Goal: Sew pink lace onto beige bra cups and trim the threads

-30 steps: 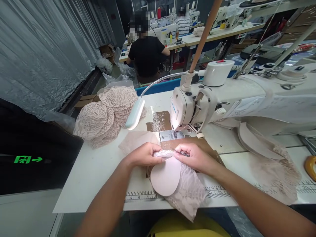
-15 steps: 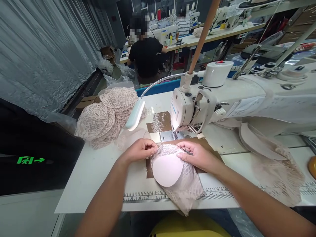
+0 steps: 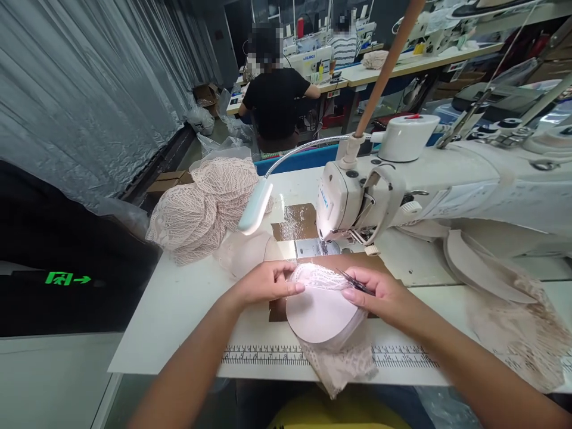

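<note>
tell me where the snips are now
In the head view, the snips are in the right hand, right of centre, at the lace's right end and below the sewing machine's head.

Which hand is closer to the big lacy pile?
Left. The left hand is in front of the lacy pile and to its right; the right hand is farther right, at the right edge of the pale cup.

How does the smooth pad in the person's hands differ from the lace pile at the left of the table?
The smooth pad is plain, while the lace pile shows an openwork pattern. The pad is smaller; the pile is larger, with many overlapping layers. The pad is held by the left hand and right hand, whereas neither hand touches the pile. Both are pale pinkish with rounded edges.
</note>
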